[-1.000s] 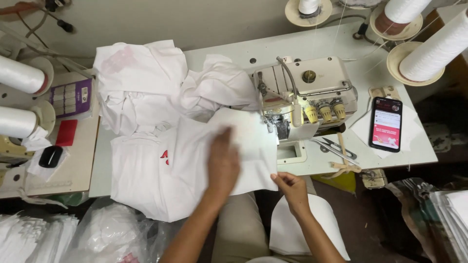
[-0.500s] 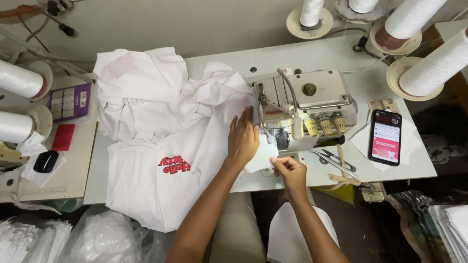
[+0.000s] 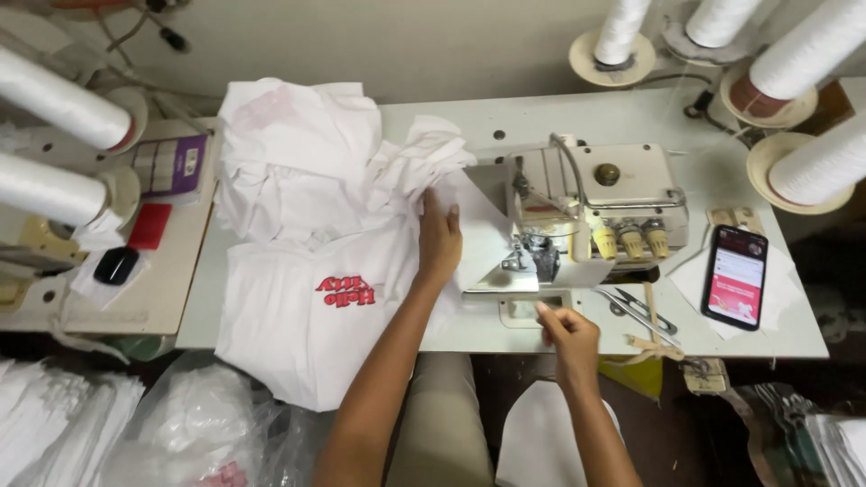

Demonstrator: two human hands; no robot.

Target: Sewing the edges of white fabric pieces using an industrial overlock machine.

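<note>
A white garment with a red print lies flat on the sewing table, below a heap of more white cloth. My left hand presses flat on a white fabric piece that leads toward the presser foot of the cream overlock machine. My right hand sits at the table's front edge below the needle plate, fingers curled around the fabric's edge. Whether it pinches the cloth is hard to see.
A phone with a lit red screen lies right of the machine, scissors in front of it. Large white thread cones stand at the back right, others at the left. Bagged white cloth lies below.
My left hand has slid up and right, carrying the fabric piece to the machine. The printed garment is now uncovered. My right hand has moved under the needle plate.
</note>
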